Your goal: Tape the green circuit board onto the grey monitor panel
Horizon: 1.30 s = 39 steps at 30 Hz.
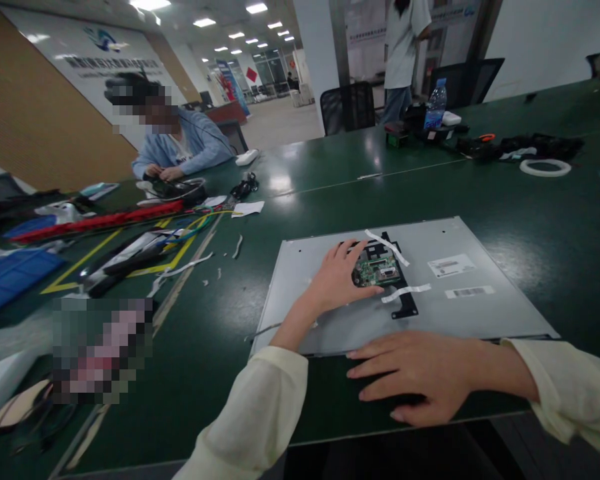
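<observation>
A flat silver-grey display panel [340,327] lies back side up on the table in front of me. Near its middle sits a green circuit board [380,271] on a black metal bracket [405,305]. Two white tape strips [407,292] cross the bracket, one above the board and one below. My left hand [337,277] reaches over the panel, its fingers at the board's upper left edge and the thumb along the lower edge, gripping it. My right hand [415,377] rests with fingers spread at the panel's front edge, holding nothing.
Tape scraps [237,247] lie left of the panel. Farther left are a blue tray [17,277], cables and a red strip [100,223]. A bottle [435,105] and a white ring [545,167] stand at the back right. A co-worker [180,140] sits across the table.
</observation>
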Available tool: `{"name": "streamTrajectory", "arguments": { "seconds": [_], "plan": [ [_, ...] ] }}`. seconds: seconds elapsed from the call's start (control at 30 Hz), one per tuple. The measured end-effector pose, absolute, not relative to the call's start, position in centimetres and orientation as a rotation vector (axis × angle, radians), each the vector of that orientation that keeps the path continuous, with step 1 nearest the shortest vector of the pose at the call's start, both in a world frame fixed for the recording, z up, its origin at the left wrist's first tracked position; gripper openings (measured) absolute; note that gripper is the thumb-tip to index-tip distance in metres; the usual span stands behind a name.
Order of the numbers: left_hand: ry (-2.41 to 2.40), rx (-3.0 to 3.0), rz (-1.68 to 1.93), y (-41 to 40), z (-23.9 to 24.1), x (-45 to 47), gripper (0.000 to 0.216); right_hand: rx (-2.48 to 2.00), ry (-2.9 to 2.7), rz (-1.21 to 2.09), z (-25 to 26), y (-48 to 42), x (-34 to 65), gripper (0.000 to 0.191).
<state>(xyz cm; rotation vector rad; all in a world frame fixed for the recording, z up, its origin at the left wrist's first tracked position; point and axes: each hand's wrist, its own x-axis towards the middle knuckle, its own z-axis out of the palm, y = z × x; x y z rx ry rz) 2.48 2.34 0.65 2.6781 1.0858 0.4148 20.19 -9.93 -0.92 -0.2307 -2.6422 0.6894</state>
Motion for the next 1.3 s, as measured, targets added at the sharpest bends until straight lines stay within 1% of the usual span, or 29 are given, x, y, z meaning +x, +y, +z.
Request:
{"name": "streamTrajectory", "arguments": {
  "seconds": [0.3,0.6,0.87,1.0,1.3],
  "plan": [
    [1.048,2.681,0.369,2.6,-0.6,2.6,0.090,-0.218,-2.582,0.796,-1.4,-9.6,20.1,0.047],
    [1.132,2.699,0.294,2.1,-0.2,2.3,0.089,-0.175,-2.602,0.910,-1.4,-9.1,20.2,0.050],
    [1.153,2.718,0.268,2.0,0.0,2.4,0.085,-0.157,-2.517,1.040,-1.0,-8.8,20.2,0.048],
    [1.144,2.708,0.267,2.2,0.0,2.5,0.083,-0.164,-2.510,1.036,-0.7,-8.9,20.2,0.047],
    [1.160,2.692,0.290,2.1,-0.6,2.7,0.070,-0.192,-2.522,0.987,-0.9,-9.3,20.1,0.044]
  ]
}}
